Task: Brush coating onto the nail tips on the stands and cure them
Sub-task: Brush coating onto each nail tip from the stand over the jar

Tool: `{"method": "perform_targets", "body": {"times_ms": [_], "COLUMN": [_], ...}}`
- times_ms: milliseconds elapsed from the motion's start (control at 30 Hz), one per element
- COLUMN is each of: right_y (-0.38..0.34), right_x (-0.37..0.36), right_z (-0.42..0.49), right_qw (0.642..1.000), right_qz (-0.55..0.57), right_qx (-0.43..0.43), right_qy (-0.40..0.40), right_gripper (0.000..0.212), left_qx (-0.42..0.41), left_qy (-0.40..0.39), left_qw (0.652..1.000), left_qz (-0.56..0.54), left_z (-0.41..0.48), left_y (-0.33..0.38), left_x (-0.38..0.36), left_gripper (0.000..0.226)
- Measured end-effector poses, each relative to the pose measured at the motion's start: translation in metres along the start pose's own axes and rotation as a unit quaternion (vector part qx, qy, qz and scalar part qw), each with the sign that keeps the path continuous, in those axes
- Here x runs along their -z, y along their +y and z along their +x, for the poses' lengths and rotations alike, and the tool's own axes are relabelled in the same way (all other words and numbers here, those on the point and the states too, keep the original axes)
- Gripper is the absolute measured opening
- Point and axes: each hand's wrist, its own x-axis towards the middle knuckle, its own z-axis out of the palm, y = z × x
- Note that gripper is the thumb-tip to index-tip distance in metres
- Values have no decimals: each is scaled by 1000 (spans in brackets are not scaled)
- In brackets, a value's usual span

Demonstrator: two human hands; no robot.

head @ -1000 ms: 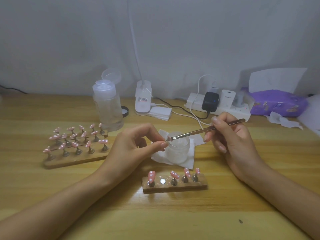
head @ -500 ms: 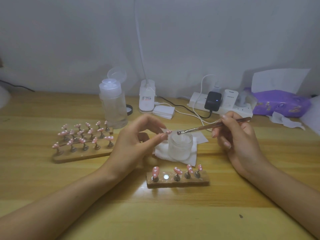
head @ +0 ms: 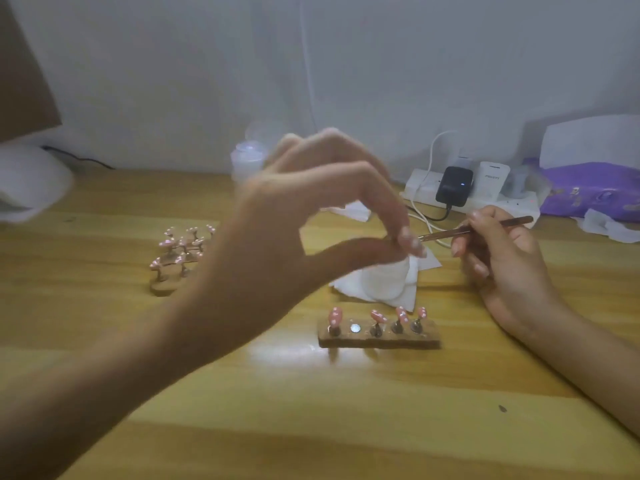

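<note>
The small stand lay on the wooden surface. It carried four pink nail tips on pegs and one bare silver disc, second from its left end. Above and behind the stand hung the left hand, blurred. Its thumb and forefinger were closed together on a small pinkish nail tip, with the other fingers arched over them. Behind the stand and to its right, the right hand gripped a thin brush like a pen, fingers curled round the handle. The brush end pointed at the pinched tip; the blur hid whether they touched. Just behind the stand a frosted jar stood on a white tissue. Well to the stand's left lay a larger stand crowded with pink tips, partly hidden by the left wrist. Far behind the stand, by the wall, lay a white power strip with a black charger, and further right a purple pack.
</note>
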Motion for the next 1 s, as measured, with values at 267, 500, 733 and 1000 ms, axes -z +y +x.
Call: {"method": "perform_targets", "body": {"times_ms": [267, 500, 733, 1000], "right_y": [-1, -2, -4, -4], "right_x": [0, -1, -3, -3], "right_z": [0, 0, -2, -3], "right_qw": [1000, 1000, 1000, 1000], "right_qz": [5, 6, 1, 1], "right_qx": [-4, -8, -11, -15], "right_qy": [-1, -4, -4, -5], "right_gripper": [33, 32, 31, 28], "left_qx": [99, 192, 249, 283], "left_qy": [-17, -37, -59, -80], "left_qw": [995, 978, 965, 954], "left_qz": [-7, -67, -66, -58], "left_z": [-49, -67, -68, -68], "left_y": [-24, -27, -30, -34], "left_x": [-43, -52, -55, -59], "left_gripper": [7, 8, 8, 4]}}
